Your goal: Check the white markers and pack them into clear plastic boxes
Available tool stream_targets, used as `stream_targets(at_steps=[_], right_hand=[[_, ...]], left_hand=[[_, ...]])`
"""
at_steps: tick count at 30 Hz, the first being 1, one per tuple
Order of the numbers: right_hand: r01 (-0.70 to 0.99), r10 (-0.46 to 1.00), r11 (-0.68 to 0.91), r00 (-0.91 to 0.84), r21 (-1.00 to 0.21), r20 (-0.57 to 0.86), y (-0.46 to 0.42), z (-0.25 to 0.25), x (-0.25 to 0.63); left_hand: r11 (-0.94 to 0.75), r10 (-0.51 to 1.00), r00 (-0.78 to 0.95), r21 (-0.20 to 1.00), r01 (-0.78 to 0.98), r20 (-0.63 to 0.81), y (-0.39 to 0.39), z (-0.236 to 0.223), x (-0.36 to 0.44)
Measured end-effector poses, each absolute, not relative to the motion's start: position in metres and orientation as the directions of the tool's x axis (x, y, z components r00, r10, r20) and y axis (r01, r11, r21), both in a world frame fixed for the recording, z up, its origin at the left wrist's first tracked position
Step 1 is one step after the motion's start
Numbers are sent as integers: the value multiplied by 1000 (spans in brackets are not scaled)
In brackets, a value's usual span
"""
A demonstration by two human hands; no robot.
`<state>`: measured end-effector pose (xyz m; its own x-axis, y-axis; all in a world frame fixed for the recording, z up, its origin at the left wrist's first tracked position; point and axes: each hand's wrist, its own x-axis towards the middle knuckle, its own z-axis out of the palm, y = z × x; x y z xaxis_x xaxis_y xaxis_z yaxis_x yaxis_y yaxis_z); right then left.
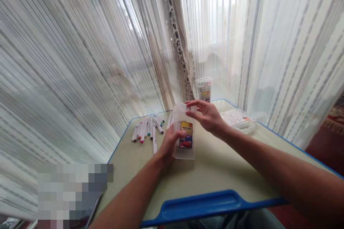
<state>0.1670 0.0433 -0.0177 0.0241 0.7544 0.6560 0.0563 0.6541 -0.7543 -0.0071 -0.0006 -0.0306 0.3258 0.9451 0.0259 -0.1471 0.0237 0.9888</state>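
A clear plastic marker case with a yellow and blue label stands upright above the middle of the table. My left hand wraps round its left side, thumb across the front near the label. At the top of the case, my right hand reaches in from the right with thumb and fingers at the upper edge; whether it pinches the lid there is hard to make out. No markers show inside the case. Left of it lies a loose heap of white markers with coloured caps, several of them pointing towards me.
Behind my right hand stands another clear case with a similar label. A flat white case with a handle lies at the right. The pale table has a blue rim with a pen groove in front. Striped string curtains hang behind.
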Motion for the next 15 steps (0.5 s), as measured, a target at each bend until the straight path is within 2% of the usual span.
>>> stream_targets(at_steps=[15], right_hand=[[79,731,682,-55,-727,680,40,-16,166]], left_hand=[[58,938,345,973,-222,22,3,-32,-9]])
